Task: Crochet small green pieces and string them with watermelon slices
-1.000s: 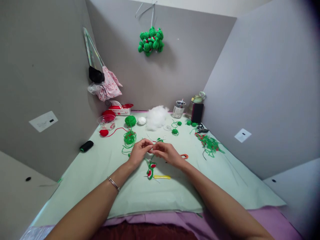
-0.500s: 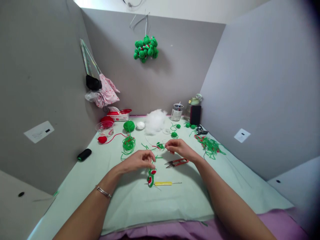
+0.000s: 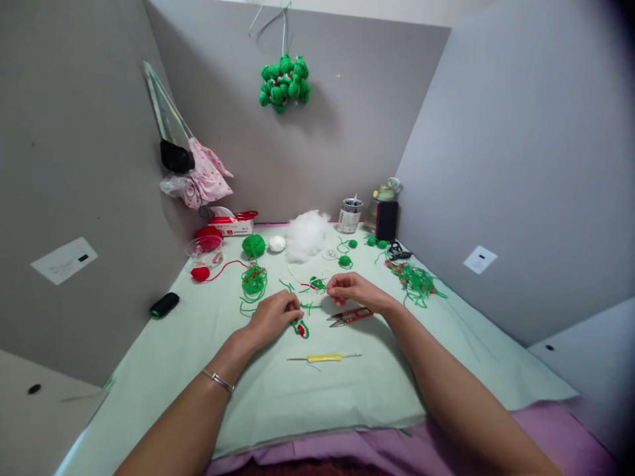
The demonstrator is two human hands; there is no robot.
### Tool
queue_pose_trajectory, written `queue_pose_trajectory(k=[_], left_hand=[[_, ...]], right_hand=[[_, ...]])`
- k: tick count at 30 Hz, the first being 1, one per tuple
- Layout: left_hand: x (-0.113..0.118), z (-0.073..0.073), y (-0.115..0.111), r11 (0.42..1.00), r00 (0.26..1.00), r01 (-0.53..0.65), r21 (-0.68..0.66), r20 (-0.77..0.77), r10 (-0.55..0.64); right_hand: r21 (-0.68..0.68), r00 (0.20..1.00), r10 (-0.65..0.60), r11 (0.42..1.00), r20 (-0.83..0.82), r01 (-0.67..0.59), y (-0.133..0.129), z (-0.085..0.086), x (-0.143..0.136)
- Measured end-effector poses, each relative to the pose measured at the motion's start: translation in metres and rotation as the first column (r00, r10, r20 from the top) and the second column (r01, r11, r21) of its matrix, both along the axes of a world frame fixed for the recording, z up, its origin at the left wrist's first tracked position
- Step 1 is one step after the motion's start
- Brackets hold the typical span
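My left hand (image 3: 275, 313) is closed on a small crocheted piece (image 3: 302, 328) in green, red and white. Part of the piece hangs below my fingertips, and the rest is hidden by the hand. My right hand (image 3: 351, 291) is pinched shut to the right of it; whatever lies between its fingertips is too fine to make out. Just below my right hand lie red-handled thread snips (image 3: 351, 317). A yellow-handled crochet hook (image 3: 325, 357) rests nearer to me. Beyond the hands is a small green bundle of yarn (image 3: 317, 283) among short green scraps.
White stuffing (image 3: 307, 236) sits at the back, beside a white ball (image 3: 276, 244) and a green yarn ball (image 3: 253, 245). Tangled yarn scraps (image 3: 415, 284) lie to the right. A tin (image 3: 350, 217) and a dark phone-like slab (image 3: 386, 221) stand behind. Grey panels enclose three sides.
My left hand has moved forward and slightly left, carrying the crocheted piece away from the crochet hook. My right hand has barely shifted. The whole view has tilted slightly down.
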State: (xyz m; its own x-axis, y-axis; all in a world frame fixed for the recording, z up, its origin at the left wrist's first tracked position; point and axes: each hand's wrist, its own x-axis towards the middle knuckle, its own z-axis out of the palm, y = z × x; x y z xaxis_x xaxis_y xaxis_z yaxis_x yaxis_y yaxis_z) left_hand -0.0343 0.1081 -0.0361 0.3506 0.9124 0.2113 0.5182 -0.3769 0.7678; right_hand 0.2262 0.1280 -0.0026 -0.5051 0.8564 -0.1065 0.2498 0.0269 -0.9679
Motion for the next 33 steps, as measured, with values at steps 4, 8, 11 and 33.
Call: queue_pose_trajectory(k=[4,8,11,33], left_hand=[[0.010,0.006,-0.011,0.998,0.999,0.044,0.050,0.028,-0.046],[0.023,0.010,-0.027,0.937,0.934,0.350,0.016,-0.084,-0.347],[0.031,0.006,-0.035,0.897,0.884,0.443,0.008,-0.173,-0.435],[-0.142,0.031,0.028,0.934,0.916,-0.341,0.110,-0.186,0.356]], right_hand=[[-0.025,1.000,0.020,0.999,-0.020,-0.020,-0.003,0.004,0.001],[0.047,0.987,-0.143,0.988,-0.068,0.147,0.006,-0.003,0.004],[0.089,0.976,-0.214,0.972,-0.048,0.217,0.014,-0.009,0.008],[0.270,0.973,-0.187,0.952,0.136,0.145,0.001,0.000,-0.008]])
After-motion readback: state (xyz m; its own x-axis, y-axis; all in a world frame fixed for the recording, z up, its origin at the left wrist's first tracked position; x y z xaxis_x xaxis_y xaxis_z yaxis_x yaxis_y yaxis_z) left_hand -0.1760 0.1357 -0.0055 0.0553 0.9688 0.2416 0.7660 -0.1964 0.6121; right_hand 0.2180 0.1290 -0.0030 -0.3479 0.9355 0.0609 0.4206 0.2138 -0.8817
